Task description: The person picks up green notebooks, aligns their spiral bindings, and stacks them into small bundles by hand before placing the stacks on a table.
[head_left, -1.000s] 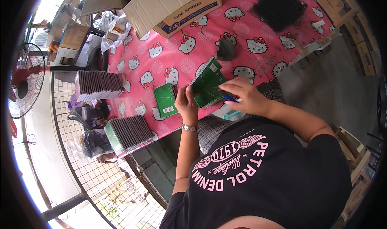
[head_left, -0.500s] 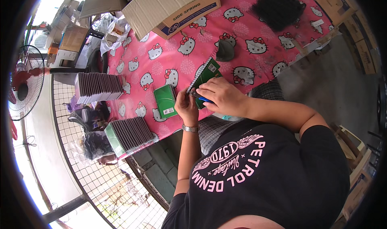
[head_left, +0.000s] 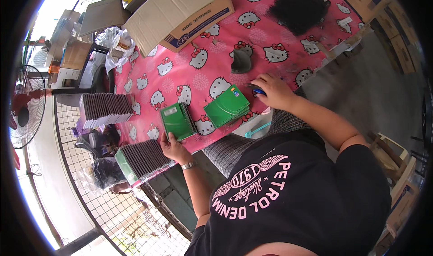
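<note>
My left hand grips the near edge of a green spiral notebook, which lies on the table with its dark coil at the right. My right hand is near the table's right edge, closed around a blue-handled tool that looks like pliers; its jaws are mostly hidden. Between my hands another green notebook lies flat and slightly tilted, with at least one more cover edge showing beneath it. Neither hand touches it.
Stacked spiral notebooks stand at the left in a far row and a near row. A dark grey cup-like object, a black tangled heap and a cardboard box sit farther back. A fan is at far left.
My hands have parted: the left moved left to the left-hand notebook, the right moved right with the tool. That notebook's label now shows at its far end; a notebook lies flat between my hands.
</note>
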{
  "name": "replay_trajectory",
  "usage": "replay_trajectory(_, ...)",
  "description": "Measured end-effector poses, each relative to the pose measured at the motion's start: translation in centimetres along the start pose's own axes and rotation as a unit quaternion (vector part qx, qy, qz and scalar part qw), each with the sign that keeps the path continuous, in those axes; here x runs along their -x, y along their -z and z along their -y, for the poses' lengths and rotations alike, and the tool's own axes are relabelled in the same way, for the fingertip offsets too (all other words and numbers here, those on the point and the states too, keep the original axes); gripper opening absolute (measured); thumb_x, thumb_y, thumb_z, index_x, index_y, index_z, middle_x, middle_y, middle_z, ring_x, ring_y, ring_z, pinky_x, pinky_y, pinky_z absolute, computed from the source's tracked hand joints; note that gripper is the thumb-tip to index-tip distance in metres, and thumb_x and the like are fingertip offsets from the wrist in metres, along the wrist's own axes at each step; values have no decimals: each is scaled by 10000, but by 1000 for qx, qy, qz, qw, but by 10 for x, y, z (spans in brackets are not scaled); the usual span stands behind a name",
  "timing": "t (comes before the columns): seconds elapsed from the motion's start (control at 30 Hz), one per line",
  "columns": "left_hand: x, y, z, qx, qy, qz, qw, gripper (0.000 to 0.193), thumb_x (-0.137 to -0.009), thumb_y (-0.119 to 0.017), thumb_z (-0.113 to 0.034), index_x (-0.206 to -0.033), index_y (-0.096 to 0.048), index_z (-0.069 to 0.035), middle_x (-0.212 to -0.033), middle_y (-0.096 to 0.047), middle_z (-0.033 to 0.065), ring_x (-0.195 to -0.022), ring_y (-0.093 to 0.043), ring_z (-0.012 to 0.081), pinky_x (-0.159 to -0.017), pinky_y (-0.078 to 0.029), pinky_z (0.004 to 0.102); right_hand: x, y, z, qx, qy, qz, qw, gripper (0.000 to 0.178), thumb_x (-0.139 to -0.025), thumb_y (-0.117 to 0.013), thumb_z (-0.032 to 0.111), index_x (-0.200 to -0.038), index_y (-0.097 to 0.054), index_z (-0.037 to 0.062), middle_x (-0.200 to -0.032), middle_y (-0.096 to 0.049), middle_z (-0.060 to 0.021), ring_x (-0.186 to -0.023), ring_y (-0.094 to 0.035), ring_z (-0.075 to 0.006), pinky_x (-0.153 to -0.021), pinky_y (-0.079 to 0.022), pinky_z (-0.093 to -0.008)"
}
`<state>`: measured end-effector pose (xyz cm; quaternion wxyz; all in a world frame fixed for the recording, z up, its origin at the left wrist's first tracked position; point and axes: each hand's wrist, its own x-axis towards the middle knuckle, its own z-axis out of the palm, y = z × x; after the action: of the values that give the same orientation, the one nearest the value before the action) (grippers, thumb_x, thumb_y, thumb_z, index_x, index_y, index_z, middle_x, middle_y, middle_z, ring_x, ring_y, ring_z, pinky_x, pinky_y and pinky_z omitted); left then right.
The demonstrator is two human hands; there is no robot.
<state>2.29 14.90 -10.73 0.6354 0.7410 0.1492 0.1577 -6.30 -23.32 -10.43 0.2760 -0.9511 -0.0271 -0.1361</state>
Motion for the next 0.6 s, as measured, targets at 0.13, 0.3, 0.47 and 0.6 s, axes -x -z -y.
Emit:
replay_trajectory(0.13, 0, 17, 17, -392, -101, -20, 914, 207, -898, -677, -72, -1079, -638, 20, -1060, -619, 142, -903, -630, 261, -748, -527, 362, -16, 14, -34, -82, 1, 32, 996, 275, -783, -723, 194, -1016, -644, 72, -1055, -602, -121, -1018, -595, -324, -848, -487, -436)
replay_trajectory(0.3, 22, -43, -22, -308, -341, 86, 884, 267, -787, -767, -111, -1019, -666, -30, -1099, -589, 151, -1033, -580, 329, -911, -469, 431, -92, 37, -155, 120, -116, -215, 962, 176, -841, -666, 189, -966, -664, 65, -1049, -653, -126, -996, -614, -343, -807, -511, -453)
replay_trajectory(0.47, 87, -99, -58, -344, -462, 377, 725, 266, -792, -734, -111, -1042, -653, -66, -1088, -635, 104, -1035, -593, 303, -873, -483, 417, -118, 35, -166, 240, -134, -87, 958, 163, -871, -627, 179, -938, -677, 39, -1015, -652, -120, -990, -615, -352, -828, -522, -463)
replay_trajectory(0.6, 94, -103, -53, -383, -474, 410, 679, 231, -818, -684, -108, -1042, -646, -69, -1084, -647, 90, -978, -620, 290, -812, -504, 408, -118, 34, -165, 175, -167, -30, 970, 167, -882, -610, 148, -976, -679, 29, -1006, -646, -132, -975, -631, -362, -832, -527, -471)
